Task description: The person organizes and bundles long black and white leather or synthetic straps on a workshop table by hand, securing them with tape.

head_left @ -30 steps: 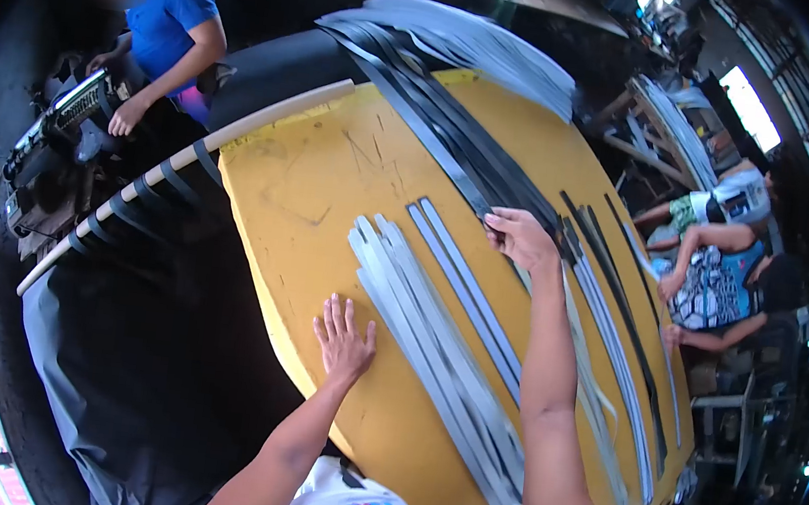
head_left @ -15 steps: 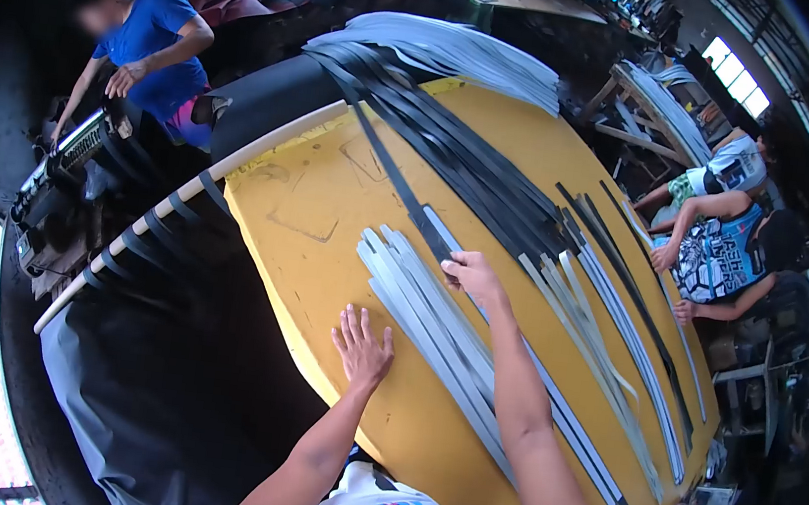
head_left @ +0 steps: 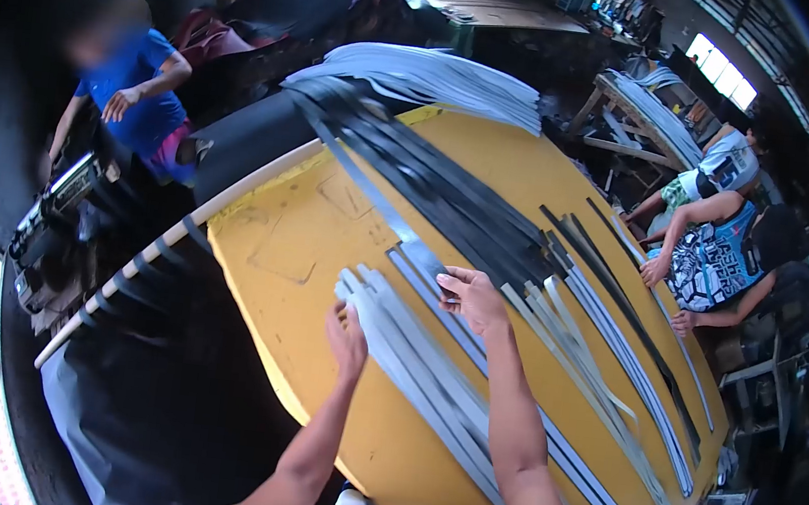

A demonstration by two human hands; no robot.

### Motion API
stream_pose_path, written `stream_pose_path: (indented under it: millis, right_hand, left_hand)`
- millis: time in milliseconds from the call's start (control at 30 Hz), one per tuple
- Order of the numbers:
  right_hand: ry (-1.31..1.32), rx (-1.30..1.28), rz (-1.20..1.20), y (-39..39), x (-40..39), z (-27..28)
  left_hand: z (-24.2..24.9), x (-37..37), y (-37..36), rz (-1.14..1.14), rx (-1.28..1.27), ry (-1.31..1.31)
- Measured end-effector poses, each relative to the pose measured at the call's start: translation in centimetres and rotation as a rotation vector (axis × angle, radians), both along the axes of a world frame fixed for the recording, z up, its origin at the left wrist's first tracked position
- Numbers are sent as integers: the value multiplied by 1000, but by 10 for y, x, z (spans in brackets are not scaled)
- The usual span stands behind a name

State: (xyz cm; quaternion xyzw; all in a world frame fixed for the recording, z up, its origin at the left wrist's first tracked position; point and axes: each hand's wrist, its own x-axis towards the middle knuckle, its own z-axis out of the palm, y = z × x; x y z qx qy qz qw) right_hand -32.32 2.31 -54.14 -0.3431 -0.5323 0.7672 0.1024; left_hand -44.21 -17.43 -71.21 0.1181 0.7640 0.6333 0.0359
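Observation:
My right hand (head_left: 471,300) pinches the end of a long dark flat strip (head_left: 384,212), which runs taut toward the far pile and shines along its length. My left hand (head_left: 348,342) is at the near-left ends of a bundle of grey strips (head_left: 412,363). Its fingers are bent and appear closed on the edge of one grey strip, though the fingertips are slightly blurred. Below my right hand, more narrow strips (head_left: 545,423) lie lengthwise. All of this is on a yellow tabletop (head_left: 271,237).
Black strips (head_left: 434,171) and a pale strip pile (head_left: 425,70) spread across the far side. A wooden pole (head_left: 166,240) with dark bands lies along the left edge. One person in blue (head_left: 139,88) stands far left; two others sit at right, one with hands (head_left: 657,269) at the table.
My left hand has lifted from flat on the tabletop and moved to the grey strips' ends, its fingers now bent. My right hand still holds the dark strip. The view has shifted slightly.

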Motion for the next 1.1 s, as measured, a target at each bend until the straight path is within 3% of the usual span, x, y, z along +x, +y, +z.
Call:
stream_pose_path:
  millis: [100, 133, 167, 200, 233, 267, 333, 367, 533, 667, 800, 867, 967, 1100]
  right_hand:
    - [41, 97, 99, 12, -3, 20]
    - [52, 83, 104, 16, -2, 23]
    - [64, 75, 102, 20, -1, 24]
    - [79, 67, 101, 27, 1, 24]
    - [78, 89, 130, 34, 4, 23]
    - [76, 101, 162, 41, 7, 22]
    - [89, 125, 175, 54, 15, 14]
    - [84, 99, 192, 62, 22, 4]
    - [75, -41, 202, 82, 41, -28]
    - [60, -141, 211, 88, 66, -36]
    - [17, -135, 209, 83, 108, -33]
    - [-51, -136, 209, 83, 125, -23]
    - [-87, -120, 182, 79, 153, -28]
    - [-154, 30, 290, 79, 190, -16]
  left_hand:
    - [49, -96, 106, -218, 489, -772]
    - [64, -123, 139, -226, 476, -852]
    - [24, -182, 176, -325, 514, -813]
    - [2, -231, 199, -644, 781, -770]
    - [36, -239, 217, -433, 876, -740]
    - [35, -274, 235, -377, 971, -706]
    - [59, -318, 246, -422, 950, -736]
    - [80, -328, 248, -333, 814, -662]
    - [93, -420, 261, -241, 745, -563]
    - [84, -464, 267, -139, 765, -597]
    - [65, -495, 265, -189, 810, -617]
    - [67, -496, 270, -149, 683, -548]
    - [60, -512, 273, -177, 586, -549]
    - [54, -520, 280, -148, 646, -594]
